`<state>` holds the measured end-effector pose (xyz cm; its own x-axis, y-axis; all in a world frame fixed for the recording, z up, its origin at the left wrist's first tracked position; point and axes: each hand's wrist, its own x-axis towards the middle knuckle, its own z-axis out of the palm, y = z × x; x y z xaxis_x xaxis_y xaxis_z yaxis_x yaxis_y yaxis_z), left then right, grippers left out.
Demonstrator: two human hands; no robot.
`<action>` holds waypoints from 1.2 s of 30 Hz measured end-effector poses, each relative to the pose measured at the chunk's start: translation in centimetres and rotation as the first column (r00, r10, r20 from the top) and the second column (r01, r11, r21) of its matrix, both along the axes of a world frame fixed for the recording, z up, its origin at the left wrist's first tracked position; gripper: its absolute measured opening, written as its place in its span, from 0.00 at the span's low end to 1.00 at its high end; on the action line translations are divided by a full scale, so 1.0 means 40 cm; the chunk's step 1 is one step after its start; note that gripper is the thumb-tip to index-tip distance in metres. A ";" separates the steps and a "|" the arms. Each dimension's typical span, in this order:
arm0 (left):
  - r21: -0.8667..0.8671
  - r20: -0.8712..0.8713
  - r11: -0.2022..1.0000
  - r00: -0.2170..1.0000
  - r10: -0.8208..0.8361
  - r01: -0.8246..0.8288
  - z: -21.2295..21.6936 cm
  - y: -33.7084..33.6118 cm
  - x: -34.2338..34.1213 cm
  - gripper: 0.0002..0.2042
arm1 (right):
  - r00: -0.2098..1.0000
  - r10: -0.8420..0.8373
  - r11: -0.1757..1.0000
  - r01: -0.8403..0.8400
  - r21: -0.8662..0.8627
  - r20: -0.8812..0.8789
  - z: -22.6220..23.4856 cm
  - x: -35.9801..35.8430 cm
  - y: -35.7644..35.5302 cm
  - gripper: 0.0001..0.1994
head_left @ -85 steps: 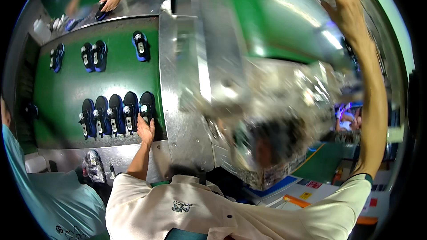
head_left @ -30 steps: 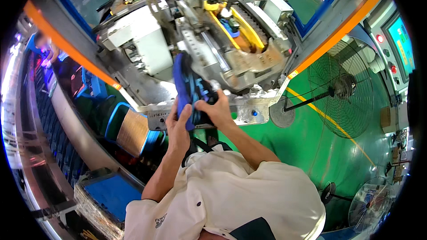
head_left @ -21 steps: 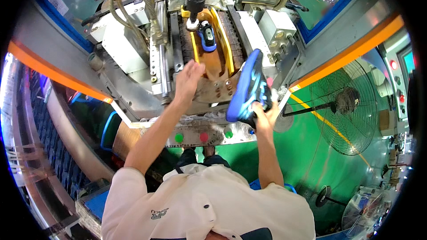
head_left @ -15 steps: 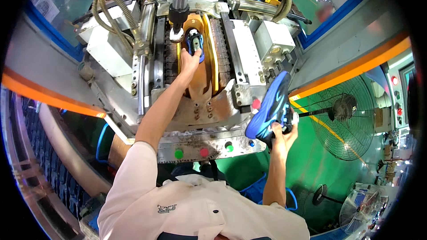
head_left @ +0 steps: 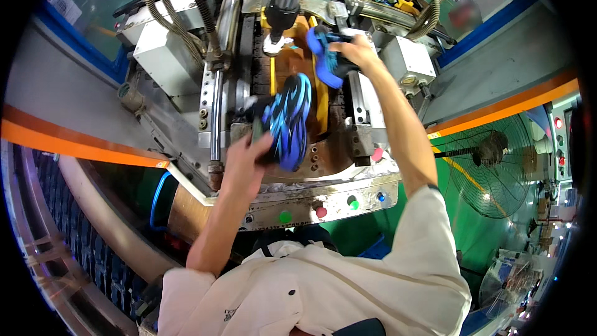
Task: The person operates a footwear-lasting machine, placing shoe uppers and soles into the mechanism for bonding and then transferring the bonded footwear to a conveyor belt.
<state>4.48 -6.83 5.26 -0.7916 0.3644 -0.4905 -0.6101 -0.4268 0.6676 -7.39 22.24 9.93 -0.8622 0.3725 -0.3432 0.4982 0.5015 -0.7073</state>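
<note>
A grey metal press (head_left: 186,56) with hoses fills the upper view, its front panel (head_left: 323,202) set with green, red and blue buttons. A fan (head_left: 491,149) stands on the green floor to the right. The left hand (head_left: 249,162) has its grip closed on a blue shoe (head_left: 289,118), sole up, above the brown mould bed (head_left: 311,149). The right hand (head_left: 354,50) grips a second blue shoe (head_left: 326,56) beside the ram (head_left: 280,15).
</note>
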 end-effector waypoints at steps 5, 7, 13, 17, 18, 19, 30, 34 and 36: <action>-0.200 -0.204 0.962 0.968 0.144 -0.185 0.120 -0.230 0.300 0.27 | 0.998 -0.035 0.909 0.050 0.413 -0.045 -0.266 -0.180 -0.106 0.29; -0.368 -0.264 0.836 0.908 0.325 -0.407 0.128 -0.292 0.424 0.28 | 0.994 0.006 0.868 0.049 0.494 -0.109 -0.363 -0.208 -0.134 0.29; -0.307 -0.264 0.456 0.535 0.802 -0.835 0.065 -0.321 0.683 0.24 | 0.999 0.036 0.879 -0.023 0.476 -0.019 -0.376 -0.229 -0.205 0.42; -0.249 -0.078 0.373 0.403 0.912 -0.894 -0.029 -0.270 0.775 0.20 | 0.598 0.399 0.894 -0.088 0.439 -0.695 -0.312 -0.024 -0.223 0.17; -0.246 -0.016 0.352 0.367 0.930 -0.903 -0.025 -0.245 0.778 0.19 | 0.495 0.403 0.908 -0.111 0.403 -0.770 -0.259 0.092 -0.283 0.19; -0.286 0.029 0.333 0.339 0.940 -0.898 -0.023 -0.225 0.800 0.19 | 0.521 0.402 0.915 -0.263 0.306 -0.753 -0.236 0.217 -0.359 0.15; -0.278 0.310 -0.077 -0.166 0.936 -0.957 -0.226 -0.186 1.168 0.14 | 0.258 0.826 0.515 -0.705 0.487 -0.501 -0.710 0.555 -0.570 0.10; -0.226 0.224 -0.424 -0.471 0.853 -0.877 -0.275 -0.220 1.359 0.14 | 0.365 0.646 0.627 -0.754 0.194 -0.670 -0.529 0.564 -0.698 0.10; -0.367 0.150 -0.517 -0.598 0.788 -0.773 -0.285 -0.288 1.453 0.13 | 0.333 0.632 0.559 -0.821 0.114 -0.699 -0.433 0.591 -0.813 0.10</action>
